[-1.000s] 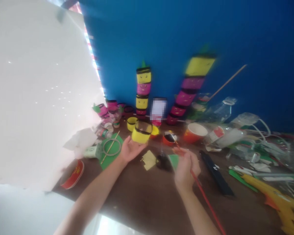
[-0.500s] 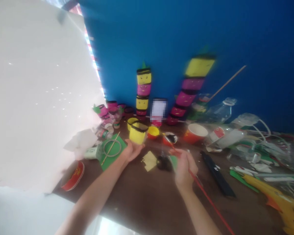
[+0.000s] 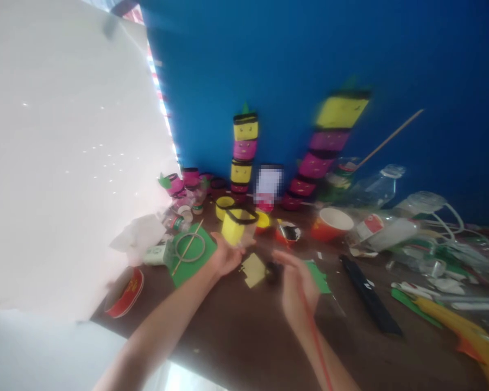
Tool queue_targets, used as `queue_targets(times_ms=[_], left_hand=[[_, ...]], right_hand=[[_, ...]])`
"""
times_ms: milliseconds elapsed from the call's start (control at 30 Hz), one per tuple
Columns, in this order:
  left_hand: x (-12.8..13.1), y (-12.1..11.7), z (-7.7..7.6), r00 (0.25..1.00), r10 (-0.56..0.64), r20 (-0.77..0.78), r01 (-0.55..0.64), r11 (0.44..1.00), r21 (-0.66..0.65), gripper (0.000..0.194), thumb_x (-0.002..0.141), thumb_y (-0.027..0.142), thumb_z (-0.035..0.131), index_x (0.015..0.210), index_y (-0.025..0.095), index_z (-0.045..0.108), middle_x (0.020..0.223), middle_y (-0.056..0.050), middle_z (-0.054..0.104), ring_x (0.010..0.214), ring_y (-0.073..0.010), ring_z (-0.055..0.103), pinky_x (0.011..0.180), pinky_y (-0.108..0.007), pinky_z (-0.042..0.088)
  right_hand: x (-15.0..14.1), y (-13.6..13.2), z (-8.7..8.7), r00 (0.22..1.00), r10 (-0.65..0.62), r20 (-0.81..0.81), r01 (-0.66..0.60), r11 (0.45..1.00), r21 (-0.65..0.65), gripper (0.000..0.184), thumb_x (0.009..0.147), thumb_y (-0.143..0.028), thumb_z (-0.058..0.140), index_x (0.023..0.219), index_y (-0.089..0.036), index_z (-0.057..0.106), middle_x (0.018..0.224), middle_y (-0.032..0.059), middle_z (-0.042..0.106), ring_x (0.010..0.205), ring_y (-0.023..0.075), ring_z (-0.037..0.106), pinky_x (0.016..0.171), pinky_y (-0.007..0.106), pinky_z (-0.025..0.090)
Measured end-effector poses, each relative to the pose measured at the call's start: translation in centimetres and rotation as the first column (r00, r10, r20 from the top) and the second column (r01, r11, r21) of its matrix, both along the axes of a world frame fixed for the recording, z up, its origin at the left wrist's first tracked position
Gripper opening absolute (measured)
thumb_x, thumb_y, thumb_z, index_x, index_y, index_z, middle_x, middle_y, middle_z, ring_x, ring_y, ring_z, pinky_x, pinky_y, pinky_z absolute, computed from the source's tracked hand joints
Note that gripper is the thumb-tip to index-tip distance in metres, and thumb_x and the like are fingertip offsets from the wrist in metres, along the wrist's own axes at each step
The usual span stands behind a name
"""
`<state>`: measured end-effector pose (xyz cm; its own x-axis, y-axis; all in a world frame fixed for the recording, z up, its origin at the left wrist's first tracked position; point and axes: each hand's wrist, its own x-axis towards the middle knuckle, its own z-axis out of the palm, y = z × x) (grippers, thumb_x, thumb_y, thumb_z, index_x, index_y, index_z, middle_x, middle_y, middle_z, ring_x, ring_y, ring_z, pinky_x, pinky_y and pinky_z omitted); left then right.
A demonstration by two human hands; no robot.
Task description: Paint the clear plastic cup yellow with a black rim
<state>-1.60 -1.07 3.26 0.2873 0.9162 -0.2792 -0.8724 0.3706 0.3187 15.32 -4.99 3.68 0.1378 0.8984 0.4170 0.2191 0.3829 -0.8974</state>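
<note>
Brush (image 3: pixel 316 336) seemingly steeper above tabletop (image 3: pixel 244 331)

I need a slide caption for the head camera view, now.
Above a cluttered table, the left hand holds a black-rimmed yellow cup, the right hand a long red brush handle.
</note>
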Motion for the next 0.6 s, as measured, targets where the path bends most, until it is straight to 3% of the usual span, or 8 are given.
queue_targets(times_ms=[167,300,467,600], left_hand=[[0.9,-0.6,-0.6,0.992,-0.121,-0.039,0.123,0.990,0.062,0.092,0.068,0.077,0.019,0.100,0.002,0.061,0.073,-0.014,0.066,0.044,-0.0060,0.049,0.040,-0.014,0.041],[2.0,-1.1,-0.9,0.988,-0.126,-0.090,0.142,0.969,0.202,0.091,0.059,0.081,0.030,0.095,0.005,0.065,0.082,-0.016,0.068,0.061,-0.0120,0.060,0.053,-0.018,0.046],[3.2,-1.6,-1.5,0.978,-0.114,-0.174,0.174,0.909,0.378,0.094,0.053,0.082,0.039,0.110,0.010,0.062,0.104,-0.015,0.066,0.094,-0.0218,0.060,0.078,-0.028,0.047],[3.3,-1.8,-2.0,0.963,-0.161,-0.216,0.237,0.887,0.397,0.099,0.052,0.083,0.036,0.114,0.009,0.060,0.106,-0.017,0.065,0.094,-0.0232,0.059,0.078,-0.030,0.045]], right_hand=[[-0.8,-0.3,0.6,0.984,0.139,-0.109,-0.143,0.989,-0.026,0.047,0.071,-0.035,0.067,0.114,-0.022,0.051,0.116,0.0099,0.059,0.106,0.0232,0.057,0.094,0.043,0.043],[-1.1,-0.6,0.8,0.994,0.063,-0.093,-0.074,0.989,-0.127,0.052,0.064,-0.033,0.073,0.111,-0.022,0.054,0.114,0.0094,0.059,0.104,0.0244,0.057,0.094,0.045,0.043],[-1.3,-0.9,0.1,0.984,0.009,-0.179,-0.042,0.983,-0.180,0.049,0.062,-0.030,0.073,0.108,-0.021,0.057,0.106,0.0077,0.064,0.097,0.0220,0.061,0.087,0.040,0.048],[-1.3,-0.9,-0.1,0.970,0.011,-0.241,-0.063,0.976,-0.207,0.047,0.060,-0.028,0.075,0.104,-0.019,0.059,0.097,0.0071,0.067,0.087,0.0210,0.064,0.079,0.038,0.052]])
